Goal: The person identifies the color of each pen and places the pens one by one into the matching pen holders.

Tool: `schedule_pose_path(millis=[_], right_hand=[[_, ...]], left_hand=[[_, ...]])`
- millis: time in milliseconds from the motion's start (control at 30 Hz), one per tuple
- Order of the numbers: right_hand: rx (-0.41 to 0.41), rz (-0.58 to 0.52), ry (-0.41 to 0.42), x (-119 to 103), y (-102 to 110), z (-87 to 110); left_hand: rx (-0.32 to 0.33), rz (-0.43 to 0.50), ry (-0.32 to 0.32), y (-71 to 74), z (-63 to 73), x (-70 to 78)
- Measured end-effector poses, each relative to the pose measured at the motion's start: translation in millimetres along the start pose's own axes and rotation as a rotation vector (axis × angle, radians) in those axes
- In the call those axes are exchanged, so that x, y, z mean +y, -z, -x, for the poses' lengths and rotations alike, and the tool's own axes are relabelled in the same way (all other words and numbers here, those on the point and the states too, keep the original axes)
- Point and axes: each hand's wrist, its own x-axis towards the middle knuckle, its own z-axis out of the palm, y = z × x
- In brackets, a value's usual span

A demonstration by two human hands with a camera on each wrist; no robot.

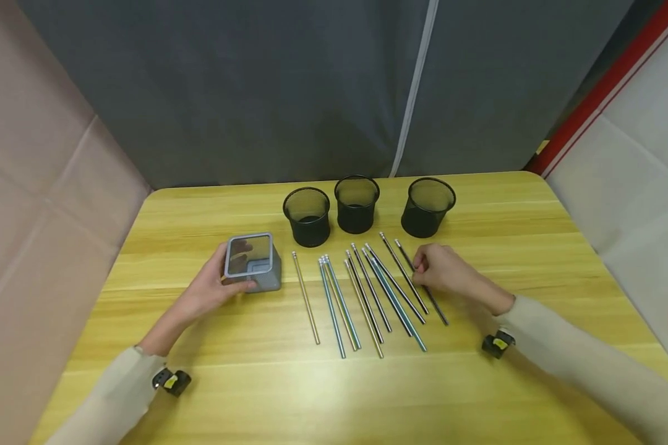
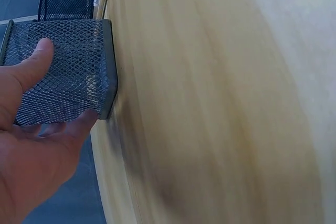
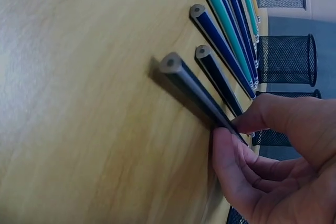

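My left hand [image 1: 205,292] grips a square grey mesh pen holder [image 1: 274,272] on the left of the table. In the left wrist view the thumb lies along one mesh side [image 2: 73,90] and the other fingers reach round it. On the right, my right hand [image 1: 448,271] pinches a dark pencil [image 3: 193,88] between thumb and fingertips. That pencil is the rightmost of a spread of pencils, its unsharpened end toward me. Beside it lies another dark pencil [image 3: 218,77]. Gold, blue and teal pencils [image 1: 333,309] fan out between the hands, eraser ends away from me.
Three round black mesh cups stand behind the pencils: a left cup [image 1: 310,232], a middle cup [image 1: 356,217] and a right cup [image 1: 421,222]. A grey curtain [image 1: 256,93] hangs beyond the back edge of the wooden table [image 1: 323,402]. Pale panels flank both sides.
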Motion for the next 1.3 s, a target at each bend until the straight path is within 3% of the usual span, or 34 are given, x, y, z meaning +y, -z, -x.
schedule_pose_path(millis=[167,500,900,1300], right_hand=[[-0.027,-0.027,-0.021,-0.1,3.3,2.0],[-0.008,-0.056,0.004,-0.2,15.2,11.0],[0.039,-0.164,0.055,0.2,33.4,21.6],[0.044,-0.305,0.049,-9.5,56.0,29.7]], left_hand=[[-0.025,0.008,0.008,-2.0,-1.1,0.5],[-0.049,0.018,-0.005,-2.7,-1.2,-2.3],[-0.045,0.001,0.005,0.5,1.4,-0.7],[-0.045,0.001,0.001,-1.0,2.0,-1.4]])
